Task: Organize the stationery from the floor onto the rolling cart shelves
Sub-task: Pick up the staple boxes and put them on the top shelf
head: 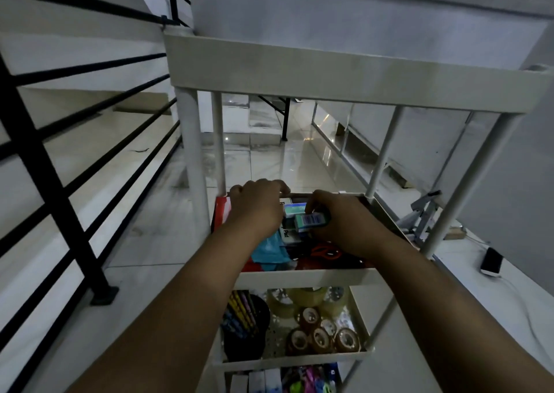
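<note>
Both my arms are reaching into the second shelf of the white cart (308,276), and my right hand (341,221) is pinching a small green box (311,220) with a barcode on it, held just above the pile of stuff already in there, near the orange scissors (325,251) and a blue packet (268,250). My left hand (256,205) is curled over the notepads at the back left of that same shelf, fingers bent down on them, though I can't tell if it's really gripping one. Shelf below has a dark cup of pencils (242,311) on the left and a bunch of tape rolls (317,329) next to it, and there's a phone (491,262) lying on the floor off to the right.
</note>
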